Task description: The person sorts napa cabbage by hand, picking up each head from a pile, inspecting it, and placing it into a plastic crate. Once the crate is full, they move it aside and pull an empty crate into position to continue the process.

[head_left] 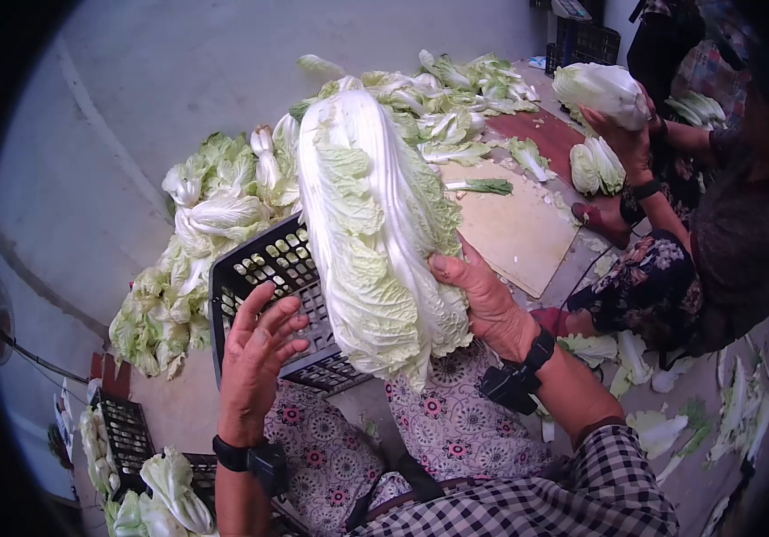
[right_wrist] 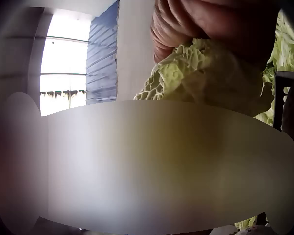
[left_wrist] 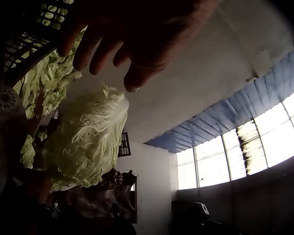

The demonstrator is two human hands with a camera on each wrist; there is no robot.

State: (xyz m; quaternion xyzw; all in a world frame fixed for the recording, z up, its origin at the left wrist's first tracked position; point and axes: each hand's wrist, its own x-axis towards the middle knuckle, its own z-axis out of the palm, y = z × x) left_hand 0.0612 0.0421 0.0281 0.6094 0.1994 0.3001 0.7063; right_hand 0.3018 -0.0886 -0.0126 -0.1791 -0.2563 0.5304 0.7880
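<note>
A large napa cabbage (head_left: 371, 224) with pale green leaves and a white stem end is held up over the lap. My right hand (head_left: 489, 300) grips its lower right side, thumb on the outer leaves. In the right wrist view the right hand (right_wrist: 210, 24) lies against a crinkled leaf edge of the cabbage (right_wrist: 196, 73); a blur covers the lower part. My left hand (head_left: 257, 362) is raised to the left of the cabbage with fingers spread and loosely bent, holding nothing. The left wrist view shows the left hand (left_wrist: 137, 44) apart from the cabbage (left_wrist: 90, 142).
A black plastic crate (head_left: 216, 309) stands behind the left hand. Loose cabbage leaves (head_left: 219, 215) pile up along the wall. Beyond lies a pale board (head_left: 514, 237). At right another person's hand (head_left: 626, 143) holds a cabbage (head_left: 603, 94). More leaves (head_left: 657, 434) litter the floor.
</note>
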